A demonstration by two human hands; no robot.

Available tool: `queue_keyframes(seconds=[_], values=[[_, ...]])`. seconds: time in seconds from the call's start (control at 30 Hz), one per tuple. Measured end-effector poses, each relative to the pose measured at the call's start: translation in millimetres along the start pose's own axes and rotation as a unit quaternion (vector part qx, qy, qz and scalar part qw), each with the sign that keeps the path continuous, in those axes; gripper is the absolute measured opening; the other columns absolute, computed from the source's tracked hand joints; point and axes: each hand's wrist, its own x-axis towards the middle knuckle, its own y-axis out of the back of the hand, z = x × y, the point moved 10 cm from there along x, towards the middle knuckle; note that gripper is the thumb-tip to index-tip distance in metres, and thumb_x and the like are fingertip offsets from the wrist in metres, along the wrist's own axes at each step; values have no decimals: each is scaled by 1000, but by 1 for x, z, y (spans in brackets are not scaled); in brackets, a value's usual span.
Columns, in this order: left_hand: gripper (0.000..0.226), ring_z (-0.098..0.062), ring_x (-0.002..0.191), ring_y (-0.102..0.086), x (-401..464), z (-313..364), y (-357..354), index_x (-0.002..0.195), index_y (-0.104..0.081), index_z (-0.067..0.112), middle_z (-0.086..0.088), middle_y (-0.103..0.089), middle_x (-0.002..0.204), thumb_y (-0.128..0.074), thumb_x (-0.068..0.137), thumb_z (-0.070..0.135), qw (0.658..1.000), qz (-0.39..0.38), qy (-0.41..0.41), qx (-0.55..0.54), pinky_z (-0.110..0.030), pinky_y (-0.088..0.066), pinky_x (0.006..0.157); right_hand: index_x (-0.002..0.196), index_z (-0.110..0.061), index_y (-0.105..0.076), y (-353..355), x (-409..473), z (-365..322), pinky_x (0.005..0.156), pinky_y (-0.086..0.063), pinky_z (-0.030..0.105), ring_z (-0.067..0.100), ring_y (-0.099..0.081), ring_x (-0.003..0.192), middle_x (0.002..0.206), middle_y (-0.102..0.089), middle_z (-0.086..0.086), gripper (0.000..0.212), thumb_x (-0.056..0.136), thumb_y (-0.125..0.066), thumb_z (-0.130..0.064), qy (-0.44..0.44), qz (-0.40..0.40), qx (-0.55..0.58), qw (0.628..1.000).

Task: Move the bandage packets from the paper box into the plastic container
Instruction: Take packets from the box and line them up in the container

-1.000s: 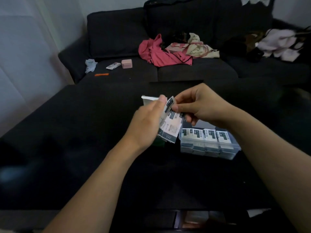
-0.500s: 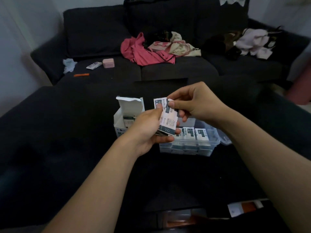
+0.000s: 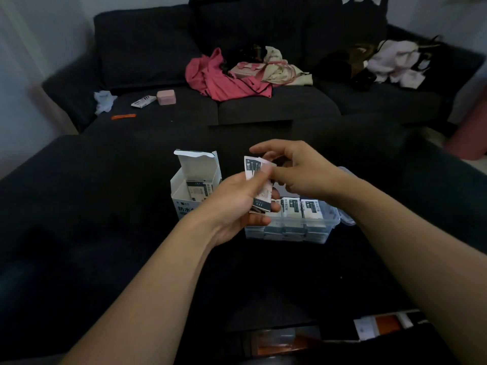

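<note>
Mid-transfer — the left hand [image 3: 237, 198] grips a stack of bandage packets [image 3: 259, 185] between paper box [image 3: 195, 185] and plastic container [image 3: 290, 227], right hand [image 3: 295, 172] pinching the top one — next, probably, lowering it into the container's row.

White paper box [image 3: 184, 196] stands open, packets inside. Clear plastic container [image 3: 290, 230] just right holds upright rows of white-and-dark bandage packets [image 3: 303, 208].
</note>
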Motion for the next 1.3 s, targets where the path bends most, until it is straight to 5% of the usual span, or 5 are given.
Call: queue_keyframes(seconds=[0.13, 0.37, 0.67, 1.07, 1.3], values=[[20, -8, 69, -67, 1, 2, -1, 117, -62, 14, -5, -66, 96, -63, 98, 7, 996, -20, -24, 83, -20, -51, 47, 119, -23, -69, -4, -2, 0, 53, -46, 19, 8, -57, 69, 95, -69, 2, 24, 104, -51, -28, -27, -22, 76, 997], [14, -7, 51, -63, 2, 10, -1, 92, -58, 25, -9, -70, 86, -58, 101, 16, 957, 25, -55, 284, -21, -53, 47, 86, -22, -68, -5, 0, -15, 61, -47, 21, 6, -62, 72, 80, -67, -5, 15, 92, -67, -36, 21, 104, -122, 987], [13, -12, 63, -65, 8, 13, 21, 102, -63, 19, -5, -69, 81, -54, 104, 27, 983, 99, -82, 128, -20, -48, 44, 138, -16, -55, -23, 4, -23, 93, -50, 24, 6, -62, 110, 120, -66, -3, 35, 104, -48, -23, 29, -13, 7, 999], [49, -17, 69, -71, 10, 18, 17, 117, -45, 23, -5, -66, 99, -82, 84, 20, 955, 103, -133, 243, -27, -52, 46, 113, -2, -62, -19, 2, -16, 58, -45, 9, -9, -58, 63, 84, -63, -3, 18, 103, -48, -7, 21, -56, 37, 997], [29, -23, 72, -70, 9, 29, 27, 109, -47, 22, 0, -65, 92, -69, 91, 26, 915, 187, -184, 306, -43, -59, 58, 96, -5, -59, -19, 3, -20, 55, -44, 11, -6, -54, 57, 76, -58, -2, 14, 103, -48, -6, 37, -36, 37, 998]])
